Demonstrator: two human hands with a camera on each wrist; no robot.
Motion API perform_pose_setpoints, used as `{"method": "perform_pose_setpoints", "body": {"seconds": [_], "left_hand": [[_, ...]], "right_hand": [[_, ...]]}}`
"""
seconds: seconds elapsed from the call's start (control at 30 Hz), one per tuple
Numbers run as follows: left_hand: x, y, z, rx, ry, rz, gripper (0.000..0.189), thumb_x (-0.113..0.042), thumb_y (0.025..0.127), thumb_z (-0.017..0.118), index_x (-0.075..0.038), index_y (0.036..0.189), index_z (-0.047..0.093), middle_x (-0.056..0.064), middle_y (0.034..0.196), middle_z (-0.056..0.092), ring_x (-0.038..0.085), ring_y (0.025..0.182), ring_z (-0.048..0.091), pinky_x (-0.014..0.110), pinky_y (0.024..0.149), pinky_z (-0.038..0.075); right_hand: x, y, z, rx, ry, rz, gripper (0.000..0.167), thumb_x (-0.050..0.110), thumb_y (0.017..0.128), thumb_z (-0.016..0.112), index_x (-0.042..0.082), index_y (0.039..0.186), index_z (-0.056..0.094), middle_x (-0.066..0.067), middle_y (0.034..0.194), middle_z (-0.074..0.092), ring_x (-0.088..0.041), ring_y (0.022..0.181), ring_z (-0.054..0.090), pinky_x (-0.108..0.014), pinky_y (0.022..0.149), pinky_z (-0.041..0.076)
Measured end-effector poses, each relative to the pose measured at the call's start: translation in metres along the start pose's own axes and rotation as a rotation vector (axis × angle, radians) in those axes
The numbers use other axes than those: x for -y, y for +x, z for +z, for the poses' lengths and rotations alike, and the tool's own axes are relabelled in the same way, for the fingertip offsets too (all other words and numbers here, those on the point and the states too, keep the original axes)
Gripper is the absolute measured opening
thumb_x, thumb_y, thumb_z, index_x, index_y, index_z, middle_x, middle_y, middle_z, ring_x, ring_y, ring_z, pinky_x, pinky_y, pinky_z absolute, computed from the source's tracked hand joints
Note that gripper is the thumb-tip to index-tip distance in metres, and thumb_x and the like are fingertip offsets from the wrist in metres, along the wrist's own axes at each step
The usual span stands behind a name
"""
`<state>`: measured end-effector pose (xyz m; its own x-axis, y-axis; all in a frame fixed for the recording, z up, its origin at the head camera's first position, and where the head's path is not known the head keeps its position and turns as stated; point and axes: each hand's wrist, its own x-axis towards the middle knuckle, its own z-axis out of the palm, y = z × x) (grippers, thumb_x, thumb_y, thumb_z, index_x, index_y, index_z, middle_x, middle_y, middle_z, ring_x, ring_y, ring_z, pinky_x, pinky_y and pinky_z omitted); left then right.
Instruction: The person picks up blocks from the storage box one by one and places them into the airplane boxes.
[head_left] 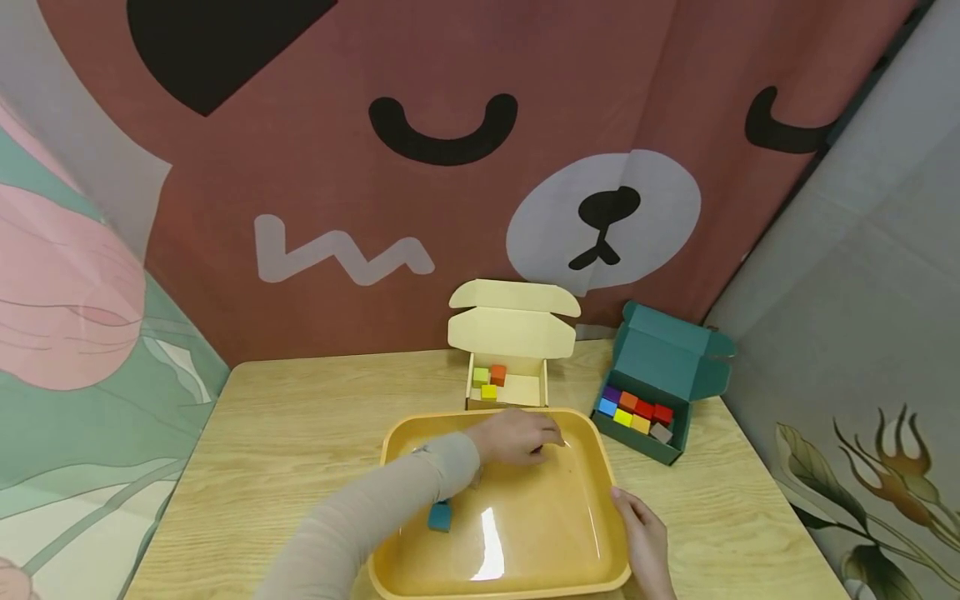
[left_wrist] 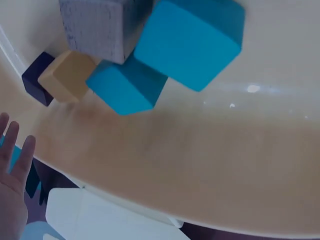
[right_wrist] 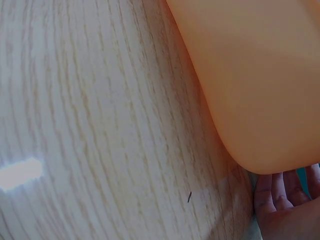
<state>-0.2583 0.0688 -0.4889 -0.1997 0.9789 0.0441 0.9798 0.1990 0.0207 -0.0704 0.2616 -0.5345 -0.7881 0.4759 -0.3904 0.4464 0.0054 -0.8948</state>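
Observation:
My left hand (head_left: pixel 517 436) reaches over the far part of the yellow-orange tray (head_left: pixel 498 415). In the left wrist view its fingers (left_wrist: pixel 23 162) are spread and hold nothing. Inside the tray, that view shows two blue blocks (left_wrist: pixel 192 45), a grey block (left_wrist: pixel 95 30), a tan block (left_wrist: pixel 67 77) and a dark purple block (left_wrist: pixel 37 80). From the head, the left arm covers most of them, though a blue block (head_left: pixel 440 517) shows beside the sleeve. My right hand (head_left: pixel 647 542) grips the tray's right edge; its fingertips are partly hidden by the tray wall in the right wrist view.
Behind the tray, an open cream box (head_left: pixel 512 333) holds a lime, an orange-red and a yellow cube. An open dark green box (head_left: pixel 663 346) at the right contains several coloured cubes. A wooden table (head_left: pixel 300 433) carries everything, with curtains behind and beside it.

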Motion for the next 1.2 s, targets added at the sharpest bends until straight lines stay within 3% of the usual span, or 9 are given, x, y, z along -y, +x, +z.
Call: {"method": "perform_pose_setpoints", "body": {"seconds": [0.17, 0.37, 0.73, 1.0, 1.2], "left_hand": [[-0.003, 0.001, 0.009, 0.045, 0.037, -0.003, 0.037, -0.021, 0.094, 0.065, -0.022, 0.131, 0.064, -0.008, 0.128, 0.062, 0.008, 0.121, 0.055, 0.019, 0.099, 0.044], [-0.007, 0.000, 0.008, 0.080, 0.077, -0.032, 0.036, -0.021, 0.094, 0.066, -0.023, 0.130, 0.065, -0.009, 0.126, 0.063, 0.008, 0.115, 0.058, 0.020, 0.093, 0.048], [-0.006, -0.007, 0.016, 0.055, 0.096, -0.060, 0.024, -0.016, 0.098, 0.061, -0.023, 0.119, 0.070, -0.010, 0.113, 0.066, 0.006, 0.105, 0.060, 0.017, 0.086, 0.050], [-0.006, -0.008, 0.019, 0.108, 0.080, -0.144, 0.027, -0.015, 0.098, 0.063, -0.023, 0.123, 0.067, -0.008, 0.115, 0.063, 0.006, 0.104, 0.060, 0.015, 0.087, 0.049], [-0.007, -0.007, 0.021, 0.105, 0.073, -0.164, 0.025, -0.016, 0.097, 0.065, -0.024, 0.121, 0.068, -0.008, 0.110, 0.063, 0.005, 0.100, 0.061, 0.016, 0.082, 0.051]], "right_hand": [[-0.001, 0.001, 0.000, -0.002, -0.020, -0.007, 0.079, 0.062, 0.091, 0.058, -0.004, 0.134, 0.057, -0.020, 0.127, 0.062, -0.018, 0.094, 0.066, -0.029, 0.075, 0.057], [-0.001, 0.001, 0.000, -0.002, -0.022, -0.004, 0.079, 0.063, 0.091, 0.058, -0.004, 0.134, 0.057, -0.020, 0.128, 0.061, -0.016, 0.094, 0.066, -0.030, 0.076, 0.057], [-0.001, 0.000, 0.000, 0.011, 0.031, 0.015, 0.085, 0.066, 0.087, 0.061, -0.004, 0.135, 0.055, -0.015, 0.120, 0.065, -0.017, 0.090, 0.067, -0.033, 0.075, 0.059], [-0.003, 0.000, 0.000, 0.025, 0.083, 0.040, 0.087, 0.066, 0.086, 0.062, -0.003, 0.138, 0.053, -0.011, 0.115, 0.067, -0.019, 0.090, 0.068, -0.036, 0.075, 0.059], [-0.003, 0.001, 0.000, 0.029, 0.095, 0.046, 0.087, 0.066, 0.086, 0.062, -0.003, 0.138, 0.052, -0.010, 0.115, 0.068, -0.019, 0.090, 0.068, -0.036, 0.075, 0.059]]}}
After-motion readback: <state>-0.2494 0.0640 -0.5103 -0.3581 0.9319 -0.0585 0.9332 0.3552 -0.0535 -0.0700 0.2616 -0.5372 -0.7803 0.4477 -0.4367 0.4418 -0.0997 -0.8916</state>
